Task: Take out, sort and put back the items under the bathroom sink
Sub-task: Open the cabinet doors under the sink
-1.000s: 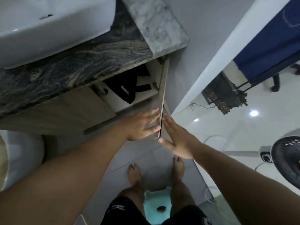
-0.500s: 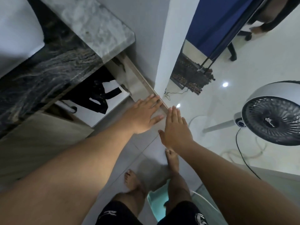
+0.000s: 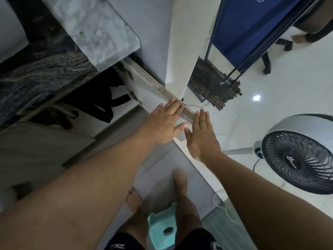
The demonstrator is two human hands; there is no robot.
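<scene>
The cabinet door (image 3: 144, 82) under the dark marble counter (image 3: 45, 74) stands swung open, seen edge-on. My left hand (image 3: 162, 123) lies flat with straight fingers against the door's inner face near its free edge. My right hand (image 3: 201, 134) is flat too, fingers straight, just outside that edge; whether it touches the door is unclear. Inside the open cabinet (image 3: 86, 120) a black item (image 3: 106, 105) lies on the white shelf beside a white pipe (image 3: 66, 109). Neither hand holds anything.
A white sink (image 3: 9, 37) sits on the counter at upper left. A standing fan (image 3: 299, 156) is on the white floor to the right, a dark mat (image 3: 212, 87) and a blue panel (image 3: 252, 27) beyond. A teal stool (image 3: 160, 230) is between my feet.
The view has turned to the right, bringing the fan in. The door has swung further open, with both flat hands staying at its free edge.
</scene>
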